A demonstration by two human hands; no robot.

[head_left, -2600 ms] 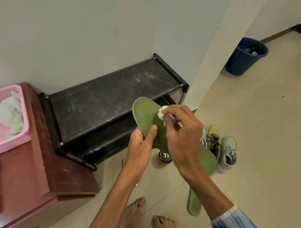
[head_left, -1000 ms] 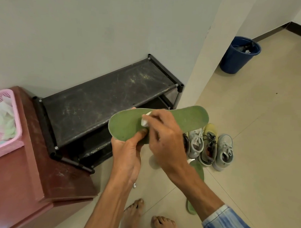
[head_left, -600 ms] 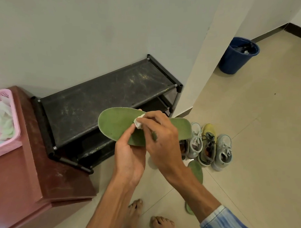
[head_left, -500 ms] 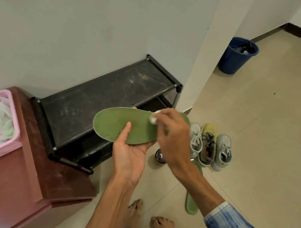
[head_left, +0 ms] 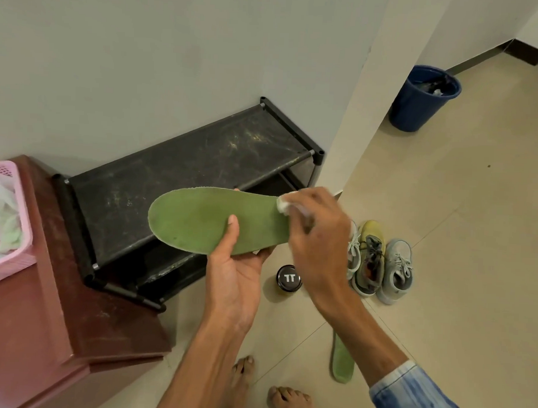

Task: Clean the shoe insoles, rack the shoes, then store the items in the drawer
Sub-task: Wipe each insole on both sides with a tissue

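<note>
The green insole [head_left: 200, 222] lies level in front of the shoe rack [head_left: 186, 176], left hand [head_left: 235, 273] gripping it, thumb on top; its far end hides behind the right hand [head_left: 315, 236], which pinches a half-covered white wipe [head_left: 282, 204] against it.

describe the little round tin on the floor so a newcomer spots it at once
Find the black shoe rack against the wall. On the tiled floor by its right end, between it and the row of shoes, stands the round tin. It alone is small and round, with white TT on its black lid.
</note>
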